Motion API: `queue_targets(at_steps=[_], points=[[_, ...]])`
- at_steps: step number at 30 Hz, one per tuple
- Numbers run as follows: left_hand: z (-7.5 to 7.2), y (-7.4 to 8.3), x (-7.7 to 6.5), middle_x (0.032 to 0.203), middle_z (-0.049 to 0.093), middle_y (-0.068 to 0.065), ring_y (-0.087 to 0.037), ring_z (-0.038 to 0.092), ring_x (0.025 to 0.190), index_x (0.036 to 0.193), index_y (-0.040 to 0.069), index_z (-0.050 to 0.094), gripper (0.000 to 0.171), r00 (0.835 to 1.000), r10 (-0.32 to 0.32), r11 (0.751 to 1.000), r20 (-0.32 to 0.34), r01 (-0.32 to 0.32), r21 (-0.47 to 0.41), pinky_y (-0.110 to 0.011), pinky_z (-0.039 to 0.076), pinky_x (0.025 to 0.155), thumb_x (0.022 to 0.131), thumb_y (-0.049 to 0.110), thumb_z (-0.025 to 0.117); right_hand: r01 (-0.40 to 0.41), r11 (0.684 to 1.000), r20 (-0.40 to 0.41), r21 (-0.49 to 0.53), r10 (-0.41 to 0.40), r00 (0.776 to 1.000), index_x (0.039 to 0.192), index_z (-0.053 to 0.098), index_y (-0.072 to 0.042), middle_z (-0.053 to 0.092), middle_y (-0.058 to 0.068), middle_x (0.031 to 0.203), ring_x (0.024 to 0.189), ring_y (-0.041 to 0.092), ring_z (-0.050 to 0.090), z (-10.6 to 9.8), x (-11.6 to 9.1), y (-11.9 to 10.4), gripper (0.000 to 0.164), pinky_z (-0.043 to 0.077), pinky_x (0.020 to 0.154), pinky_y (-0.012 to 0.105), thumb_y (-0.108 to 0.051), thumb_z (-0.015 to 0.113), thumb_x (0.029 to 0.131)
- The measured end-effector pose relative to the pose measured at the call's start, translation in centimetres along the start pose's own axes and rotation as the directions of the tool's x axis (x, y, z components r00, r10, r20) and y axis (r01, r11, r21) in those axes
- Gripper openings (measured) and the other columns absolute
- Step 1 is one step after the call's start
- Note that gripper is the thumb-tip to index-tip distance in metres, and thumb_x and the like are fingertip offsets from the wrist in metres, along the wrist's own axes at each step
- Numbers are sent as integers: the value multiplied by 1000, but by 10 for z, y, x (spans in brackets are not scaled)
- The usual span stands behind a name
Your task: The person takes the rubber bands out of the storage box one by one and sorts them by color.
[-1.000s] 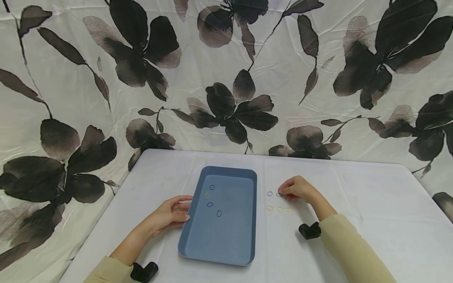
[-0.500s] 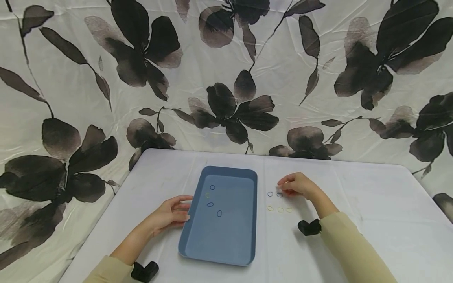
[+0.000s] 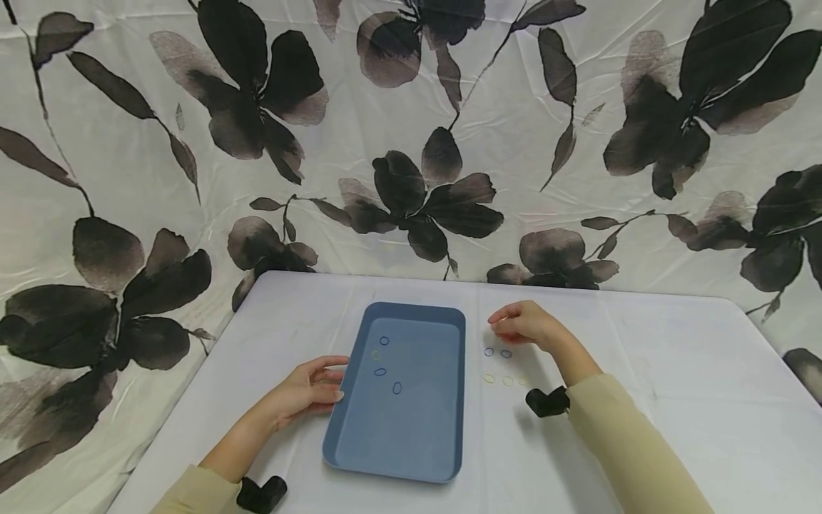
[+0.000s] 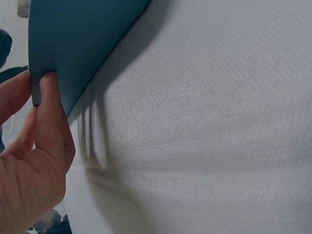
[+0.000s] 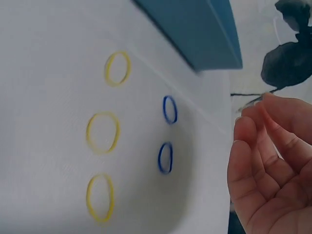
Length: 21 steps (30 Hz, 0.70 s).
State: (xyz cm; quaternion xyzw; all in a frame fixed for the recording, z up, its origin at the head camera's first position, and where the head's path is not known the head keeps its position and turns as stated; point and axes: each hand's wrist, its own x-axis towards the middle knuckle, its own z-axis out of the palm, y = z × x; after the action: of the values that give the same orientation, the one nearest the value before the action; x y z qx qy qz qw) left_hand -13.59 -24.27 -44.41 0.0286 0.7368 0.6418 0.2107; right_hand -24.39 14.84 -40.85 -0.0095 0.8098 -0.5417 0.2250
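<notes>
My left hand (image 3: 302, 391) holds the left rim of a blue tray (image 3: 411, 439); in the left wrist view its fingers (image 4: 48, 105) lie on either side of the tray wall. Inside the tray are three blue rubber bands (image 3: 381, 372) and a yellow rubber band (image 3: 372, 355). My right hand (image 3: 531, 325) is above the table, right of the tray, with fingers loosely bent and nothing visible in them. Just below it two blue rubber bands (image 5: 165, 158) lie side by side. Three yellow rubber bands (image 5: 103, 132) form a row nearer to me.
A white cloth covers the table (image 3: 674, 400). Behind the far edge hangs a white curtain (image 3: 552, 157) with dark flowers. Black wrist devices (image 3: 548, 402) sit by both sleeves.
My right hand has left the right-hand blue rubber band and shifted up and left; that band now shows whole on the cloth. My left hand and the tray have stayed put.
</notes>
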Motion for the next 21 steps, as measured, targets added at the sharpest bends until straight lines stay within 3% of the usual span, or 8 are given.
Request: queue_targets(at_steps=[21], points=[[1, 1, -1, 126, 44, -25, -19, 58, 92, 141, -3, 30, 69, 999, -31, 999, -10, 31, -17, -33, 52, 74, 82, -2, 65, 77, 997, 73, 20, -78, 994, 108, 62, 8, 63, 1, 74, 63, 11, 57, 46, 10, -33, 28, 50, 62, 26, -4, 66, 83]])
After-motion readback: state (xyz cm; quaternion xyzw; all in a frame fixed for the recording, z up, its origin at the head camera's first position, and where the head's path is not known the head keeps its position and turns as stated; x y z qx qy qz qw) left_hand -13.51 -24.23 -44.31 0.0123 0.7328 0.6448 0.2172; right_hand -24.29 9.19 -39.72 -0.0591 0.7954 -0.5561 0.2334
